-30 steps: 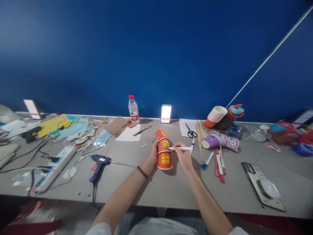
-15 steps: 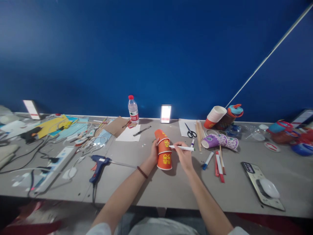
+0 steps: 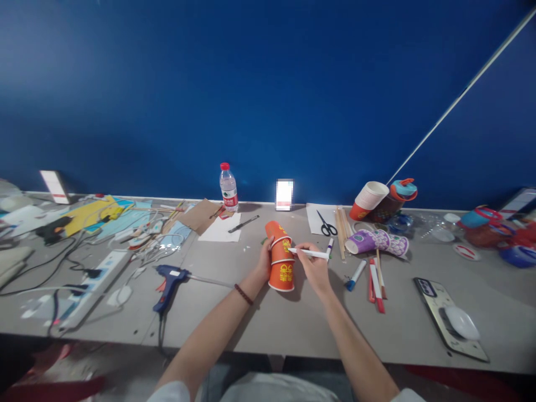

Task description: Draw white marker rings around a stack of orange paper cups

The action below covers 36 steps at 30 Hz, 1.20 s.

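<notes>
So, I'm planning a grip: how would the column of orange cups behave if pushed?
The column of orange cups looks like thin paper, so it is probably light and may dent under a squeeze. Its round sides suggest it could roll if the left hand let go, though its bend might limit that.

Background items, left to right
White power strip point(image 3: 112, 272) at left, black plug point(image 3: 92, 273) in it. Blue glue gun point(image 3: 168, 287) right of that. Far: red-capped water bottle point(image 3: 228, 188), upright by blue wall point(image 3: 209, 84); propped phone point(image 3: 284, 194), screen pixelated. Right: purple patterned paper cups point(image 3: 369, 241) on side. Near right: smartphone point(image 3: 435, 308), white computer mouse point(image 3: 462, 322) on top.
</notes>
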Each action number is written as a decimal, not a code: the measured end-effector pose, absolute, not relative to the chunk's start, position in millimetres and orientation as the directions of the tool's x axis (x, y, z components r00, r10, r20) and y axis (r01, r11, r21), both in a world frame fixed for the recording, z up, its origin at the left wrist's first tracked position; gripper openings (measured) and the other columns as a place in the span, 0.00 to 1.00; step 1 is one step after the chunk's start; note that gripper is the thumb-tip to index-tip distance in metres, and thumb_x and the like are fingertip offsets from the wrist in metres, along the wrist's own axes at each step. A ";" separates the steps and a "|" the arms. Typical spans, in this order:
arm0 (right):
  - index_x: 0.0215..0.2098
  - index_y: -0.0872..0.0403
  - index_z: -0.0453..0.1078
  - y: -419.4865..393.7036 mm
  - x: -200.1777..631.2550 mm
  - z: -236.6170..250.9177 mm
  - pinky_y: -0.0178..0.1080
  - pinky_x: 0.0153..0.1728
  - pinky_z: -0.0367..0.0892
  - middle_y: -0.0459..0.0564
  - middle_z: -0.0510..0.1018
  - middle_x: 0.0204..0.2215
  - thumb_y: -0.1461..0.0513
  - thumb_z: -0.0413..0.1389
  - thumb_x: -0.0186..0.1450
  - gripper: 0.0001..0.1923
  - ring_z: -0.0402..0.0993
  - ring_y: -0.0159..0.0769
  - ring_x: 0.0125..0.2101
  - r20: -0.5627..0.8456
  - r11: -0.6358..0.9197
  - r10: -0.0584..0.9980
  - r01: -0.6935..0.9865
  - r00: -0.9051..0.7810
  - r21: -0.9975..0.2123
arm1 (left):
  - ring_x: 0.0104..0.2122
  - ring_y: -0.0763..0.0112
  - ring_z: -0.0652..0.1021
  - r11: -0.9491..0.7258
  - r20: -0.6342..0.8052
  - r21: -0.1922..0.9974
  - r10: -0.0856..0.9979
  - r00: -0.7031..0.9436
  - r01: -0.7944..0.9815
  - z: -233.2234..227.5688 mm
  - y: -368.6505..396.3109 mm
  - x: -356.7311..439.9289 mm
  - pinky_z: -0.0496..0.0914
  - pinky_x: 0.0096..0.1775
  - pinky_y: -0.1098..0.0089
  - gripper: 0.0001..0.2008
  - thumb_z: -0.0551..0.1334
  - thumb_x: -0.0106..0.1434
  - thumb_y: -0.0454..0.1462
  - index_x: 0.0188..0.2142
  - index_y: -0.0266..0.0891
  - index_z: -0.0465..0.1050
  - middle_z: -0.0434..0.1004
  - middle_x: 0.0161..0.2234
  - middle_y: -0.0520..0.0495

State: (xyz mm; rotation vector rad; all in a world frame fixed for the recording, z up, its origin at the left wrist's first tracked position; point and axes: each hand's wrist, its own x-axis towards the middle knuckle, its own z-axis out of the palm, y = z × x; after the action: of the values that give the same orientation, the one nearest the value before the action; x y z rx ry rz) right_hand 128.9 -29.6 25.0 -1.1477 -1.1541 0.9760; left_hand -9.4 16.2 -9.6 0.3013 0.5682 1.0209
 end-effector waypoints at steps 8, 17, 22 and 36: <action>0.32 0.53 0.73 -29.4 128.7 25.7 0.39 0.33 0.70 0.49 0.79 0.28 0.49 0.60 0.58 0.16 0.75 0.39 0.30 0.167 0.165 0.970 0.025 0.175 -0.986 | 0.27 0.62 0.79 0.487 -0.295 0.485 0.873 0.388 -0.726 -9.5 15.7 -8.3 0.73 0.34 0.64 0.21 0.61 0.60 0.47 0.45 0.32 0.75 0.81 0.31 0.41; 0.31 0.53 0.72 -28.9 129.4 24.2 0.38 0.32 0.69 0.48 0.78 0.28 0.51 0.59 0.59 0.13 0.75 0.38 0.30 0.179 0.175 0.969 0.037 0.170 -0.984 | 0.27 0.63 0.79 0.504 -0.315 0.469 0.863 0.396 -0.726 -9.4 17.1 -8.4 0.73 0.33 0.65 0.20 0.60 0.61 0.47 0.44 0.32 0.75 0.81 0.31 0.42; 0.30 0.52 0.71 -28.3 129.7 24.5 0.38 0.32 0.69 0.47 0.78 0.26 0.52 0.60 0.57 0.12 0.75 0.38 0.29 0.176 0.173 0.970 0.033 0.169 -0.984 | 0.27 0.63 0.79 0.503 -0.301 0.480 0.864 0.404 -0.719 -10.7 17.1 -9.2 0.72 0.33 0.65 0.20 0.60 0.61 0.47 0.43 0.31 0.75 0.81 0.31 0.41; 0.30 0.52 0.71 -28.9 127.9 25.4 0.39 0.32 0.70 0.47 0.78 0.25 0.54 0.60 0.57 0.10 0.76 0.38 0.29 0.166 0.171 0.970 -0.009 0.179 -0.985 | 0.26 0.63 0.79 0.512 -0.331 0.479 0.858 0.394 -0.713 -4.3 14.7 -8.6 0.72 0.32 0.65 0.21 0.60 0.61 0.47 0.45 0.31 0.75 0.80 0.30 0.42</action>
State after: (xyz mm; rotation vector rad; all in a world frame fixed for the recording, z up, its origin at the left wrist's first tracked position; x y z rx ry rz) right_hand 127.9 -28.9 25.4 -1.1458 -1.1363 0.9672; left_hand -8.6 14.7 -4.3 0.2784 0.5869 1.0121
